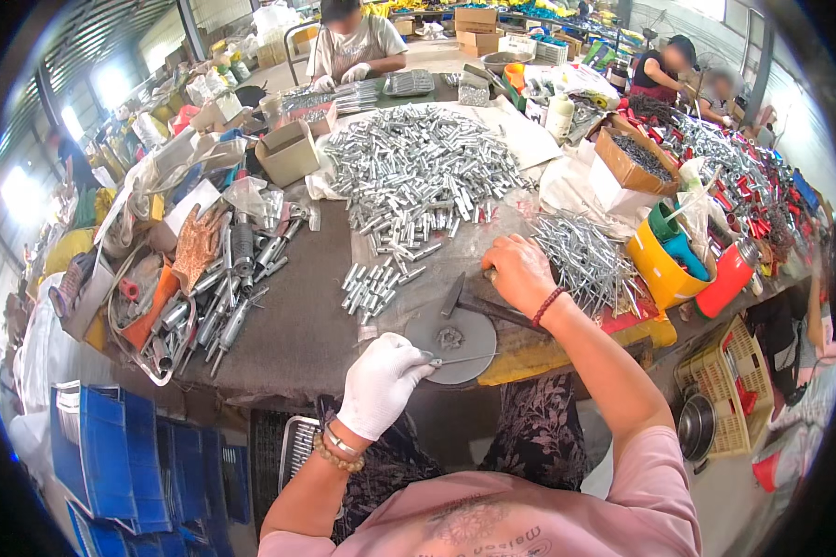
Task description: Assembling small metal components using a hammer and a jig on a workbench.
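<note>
My left hand (pixel 381 381), in a white glove, pinches a thin metal rod (pixel 466 358) by its thicker end. The rod lies level over the near part of a round grey plate (pixel 423 325). At the plate's middle sits a small clump of metal bits (pixel 450 338). My bare right hand (pixel 520 269) is raised beyond the plate, its fingers curled together; what they hold, if anything, I cannot make out. A hammer (pixel 453 294) rests between plate and right hand, its dark handle running toward my right wrist. Left of it lies a small group of short metal sleeves (pixel 372 288).
A big heap of metal sleeves (pixel 418 167) covers the table's middle. Thin rods (pixel 581 260) are piled at right, beside a yellow container (pixel 664 265) and a red bottle (pixel 726 278). Tools and a stained glove (pixel 198 243) crowd the left. A co-worker (pixel 358 46) sits opposite.
</note>
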Demonstrator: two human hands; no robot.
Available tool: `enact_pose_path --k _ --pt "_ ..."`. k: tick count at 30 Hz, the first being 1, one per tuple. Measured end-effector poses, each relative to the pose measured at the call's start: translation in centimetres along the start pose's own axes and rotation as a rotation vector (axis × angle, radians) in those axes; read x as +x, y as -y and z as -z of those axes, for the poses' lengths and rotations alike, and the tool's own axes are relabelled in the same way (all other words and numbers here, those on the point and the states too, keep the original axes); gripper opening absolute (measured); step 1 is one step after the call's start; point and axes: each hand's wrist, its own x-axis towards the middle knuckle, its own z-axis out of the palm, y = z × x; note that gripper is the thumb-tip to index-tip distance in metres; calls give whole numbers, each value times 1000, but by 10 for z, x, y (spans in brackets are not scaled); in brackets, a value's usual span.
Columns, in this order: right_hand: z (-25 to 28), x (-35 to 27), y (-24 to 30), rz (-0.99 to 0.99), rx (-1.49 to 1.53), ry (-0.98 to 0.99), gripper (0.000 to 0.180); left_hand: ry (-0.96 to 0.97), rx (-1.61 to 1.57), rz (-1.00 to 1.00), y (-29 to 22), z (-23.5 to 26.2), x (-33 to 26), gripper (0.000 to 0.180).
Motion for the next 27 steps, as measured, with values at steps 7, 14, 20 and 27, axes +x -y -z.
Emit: enact_pose_path --k 7,14,20,27 --pt "25 -24 30 16 242 -50 12 -57 39 -70 0 -6 -5 16" --pt "34 -65 87 284 520 -145 21 -63 29 -78 13 -9 5 20" --pt "22 -75 94 315 464 -140 21 -60 -13 -77 15 -9 6 20" --pt "29 -78 103 373 362 -113 22 -44 42 -69 8 -7 -2 17"
